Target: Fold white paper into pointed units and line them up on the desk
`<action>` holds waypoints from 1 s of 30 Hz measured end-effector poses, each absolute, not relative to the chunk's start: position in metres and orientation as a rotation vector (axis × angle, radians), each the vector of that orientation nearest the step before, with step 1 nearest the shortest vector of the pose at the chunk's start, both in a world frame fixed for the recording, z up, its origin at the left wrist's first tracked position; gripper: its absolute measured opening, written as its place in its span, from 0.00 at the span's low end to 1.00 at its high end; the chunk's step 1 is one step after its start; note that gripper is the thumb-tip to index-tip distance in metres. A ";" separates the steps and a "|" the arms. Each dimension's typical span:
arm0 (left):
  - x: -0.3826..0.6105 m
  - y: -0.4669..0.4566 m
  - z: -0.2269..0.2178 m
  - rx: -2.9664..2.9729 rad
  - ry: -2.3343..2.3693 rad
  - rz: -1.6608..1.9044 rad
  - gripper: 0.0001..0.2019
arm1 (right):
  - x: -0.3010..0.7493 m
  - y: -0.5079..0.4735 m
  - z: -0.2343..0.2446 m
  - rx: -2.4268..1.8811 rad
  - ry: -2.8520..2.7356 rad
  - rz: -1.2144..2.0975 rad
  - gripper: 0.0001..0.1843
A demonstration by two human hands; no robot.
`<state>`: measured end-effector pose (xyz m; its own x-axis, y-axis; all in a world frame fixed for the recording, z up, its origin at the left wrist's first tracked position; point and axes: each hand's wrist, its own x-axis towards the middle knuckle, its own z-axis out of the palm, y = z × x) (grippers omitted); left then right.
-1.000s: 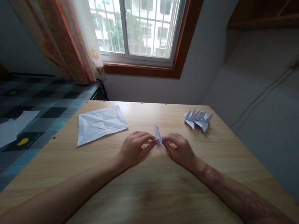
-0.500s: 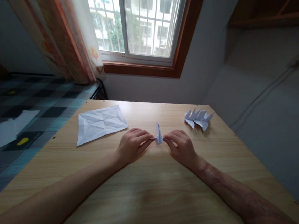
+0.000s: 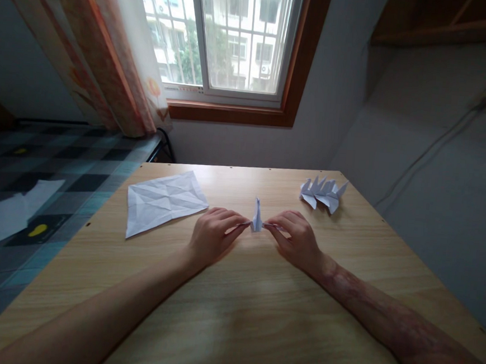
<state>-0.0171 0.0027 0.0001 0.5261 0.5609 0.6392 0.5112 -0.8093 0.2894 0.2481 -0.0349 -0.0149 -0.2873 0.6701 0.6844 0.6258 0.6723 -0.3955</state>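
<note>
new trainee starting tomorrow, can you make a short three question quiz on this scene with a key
1. True or false: only the left hand pinches the small folded paper.
2. Which is nearest the creased sheet on the table?
a) curtain
b) left hand
c) wall socket
3. Fill in: the spiky paper cluster lies near the table's far ____ corner.

Key:
1. False; the right hand pinches it too, from the other side.
2. b
3. right

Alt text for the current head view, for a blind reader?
Left hand and right hand pinch a small folded paper figure between them at a wooden table, with a creased sheet at left, folded paper pieces at right.
</note>
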 end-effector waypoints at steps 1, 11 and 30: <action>-0.018 0.003 0.000 2.680 0.955 1.184 0.10 | 0.248 -0.035 -0.015 -1.012 -1.979 0.072 0.07; -0.018 0.011 -0.004 2.644 1.103 1.142 0.07 | 0.271 -0.019 -0.018 -1.185 -1.834 0.058 0.09; -0.018 0.012 -0.008 2.684 1.119 0.907 0.07 | 0.288 0.010 -0.055 -1.393 -1.552 0.376 0.39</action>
